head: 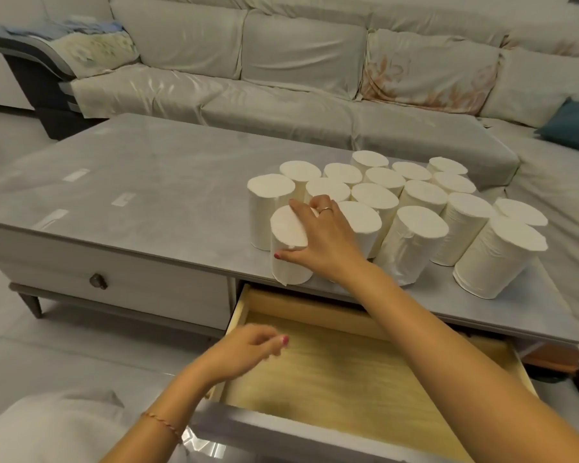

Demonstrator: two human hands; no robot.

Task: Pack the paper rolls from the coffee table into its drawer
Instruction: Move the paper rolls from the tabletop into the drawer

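Note:
Several white paper rolls [411, 208] stand upright in a cluster on the right half of the grey coffee table [154, 182]. My right hand [321, 238] is closed over the top and side of the nearest roll [286, 259], which stands at the table's front edge. Below it the right drawer [348, 372] is pulled out, and its wooden bottom shows with nothing inside. My left hand [248, 349] hovers over the drawer's left edge, fingers loosely curled, holding nothing.
A second drawer with a dark knob [98, 281] is shut on the table's left side. A covered sofa [281, 71] runs behind the table and along the right. A teal cushion [572, 127] lies at the far right. Pale floor tiles lie on the left.

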